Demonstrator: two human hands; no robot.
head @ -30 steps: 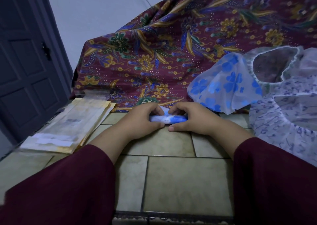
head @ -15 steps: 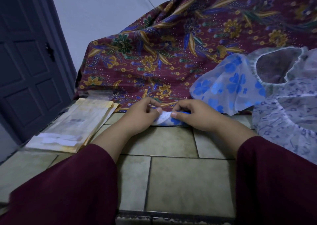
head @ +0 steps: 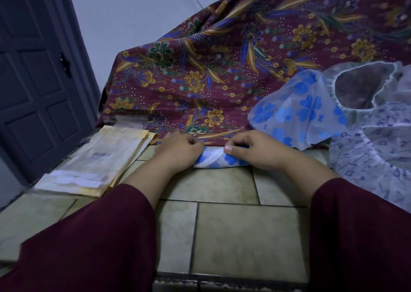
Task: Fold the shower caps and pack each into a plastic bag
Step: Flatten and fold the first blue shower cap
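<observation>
We see the left hand with fingers curled, pinching the left end of a folded white shower cap with blue flower print, while the right hand grips its right end, thumb laid flat on top and fingers bent over the far edge. Both forearms reach forward out of dark maroon sleeves, wrists low over the floor. Half a second ago the cap was a thinner strip between the fingertips; now we see more of it opened out between the hands, and a second ago it was a tight narrow roll. The cap lies on the beige tiled floor, just in front of a maroon batik cloth with gold and blue flowers draped behind it. To the right lie an unfolded translucent cap with blue flowers and a white cap with small blue marks, touching each other. At left a stack of clear plastic bags with yellowish edges rests on the tiles, near a dark panelled door and a pale wall.
</observation>
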